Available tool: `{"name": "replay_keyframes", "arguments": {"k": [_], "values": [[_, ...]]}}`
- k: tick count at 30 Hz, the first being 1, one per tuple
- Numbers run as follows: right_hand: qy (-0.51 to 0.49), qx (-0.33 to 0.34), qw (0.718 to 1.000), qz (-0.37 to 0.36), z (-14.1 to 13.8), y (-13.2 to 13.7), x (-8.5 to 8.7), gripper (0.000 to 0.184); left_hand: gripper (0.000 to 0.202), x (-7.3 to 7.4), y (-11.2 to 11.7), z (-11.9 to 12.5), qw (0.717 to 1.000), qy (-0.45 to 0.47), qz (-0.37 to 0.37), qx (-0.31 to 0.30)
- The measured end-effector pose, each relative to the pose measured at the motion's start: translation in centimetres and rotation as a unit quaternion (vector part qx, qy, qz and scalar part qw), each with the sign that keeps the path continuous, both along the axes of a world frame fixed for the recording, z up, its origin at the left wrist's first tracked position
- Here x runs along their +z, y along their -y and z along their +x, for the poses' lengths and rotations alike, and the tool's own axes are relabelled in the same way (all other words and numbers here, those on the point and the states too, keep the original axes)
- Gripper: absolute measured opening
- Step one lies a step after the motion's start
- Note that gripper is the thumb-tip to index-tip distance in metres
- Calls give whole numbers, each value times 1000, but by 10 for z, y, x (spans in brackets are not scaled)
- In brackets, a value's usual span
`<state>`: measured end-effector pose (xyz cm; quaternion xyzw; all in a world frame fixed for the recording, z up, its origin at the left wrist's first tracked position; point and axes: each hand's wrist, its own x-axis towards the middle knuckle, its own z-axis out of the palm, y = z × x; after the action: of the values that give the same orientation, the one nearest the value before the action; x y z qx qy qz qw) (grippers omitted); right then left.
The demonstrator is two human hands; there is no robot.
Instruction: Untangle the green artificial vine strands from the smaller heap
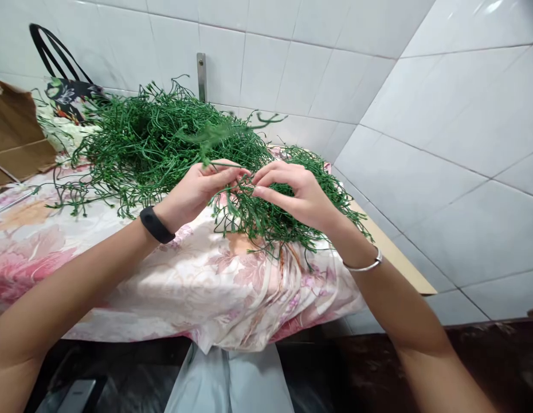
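Observation:
A green branching stem (221, 135), partly blurred, is pinched between the thumb and fingers of my left hand (206, 184). Close beside it, my right hand (294, 192) has its thumb and fingers drawn together at the stem's lower end; what exactly lies between those fingertips is too small to make out. Behind my left hand spreads a large heap of green stems (159, 135) with small bud-like tips. A smaller pile of the same stems (287, 215) lies under and around my right hand. A black band is on my left wrist, a silver bangle on my right.
Floral cloth (163, 287) covers the table, its front edge hanging over my lap. White flowers (73, 133), a black floral bag (71, 94) and a brown box (17, 132) stand at the left. Tiled walls (301, 69) close off the back and right. A phone (77, 396) lies below.

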<state>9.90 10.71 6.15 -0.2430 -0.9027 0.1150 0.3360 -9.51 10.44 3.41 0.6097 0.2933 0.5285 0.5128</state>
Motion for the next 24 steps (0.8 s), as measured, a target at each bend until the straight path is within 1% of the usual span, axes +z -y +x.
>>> {"name": "replay_keyframes", "arguments": {"k": [2,5,7,9,11,15,18,20,24], "values": [[-19,-11,1000,3,2,-3,1,19,21,3,-2,-4,1000,18,-1,22],[-28,-47,998,27,6,-6,2,18,25,10,-7,-15,995,92,-6,31],[-1,-101,993,59,8,-8,1,18,27,15,-9,-22,989,145,-21,23],[41,-153,983,90,8,-9,-1,18,27,20,-9,-27,983,177,-30,24],[78,-176,976,105,8,-11,-4,18,26,23,-8,-31,981,189,-30,31],[109,-182,972,106,10,-13,-6,17,26,26,-9,-37,976,212,-12,47],[121,-192,969,100,11,-13,-5,16,26,28,-12,-43,970,239,7,49],[136,-187,968,93,12,-12,-4,15,27,31,-12,-46,964,262,15,47],[159,-170,968,92,12,-11,-7,10,32,37,-7,-47,953,299,1,50]]}}
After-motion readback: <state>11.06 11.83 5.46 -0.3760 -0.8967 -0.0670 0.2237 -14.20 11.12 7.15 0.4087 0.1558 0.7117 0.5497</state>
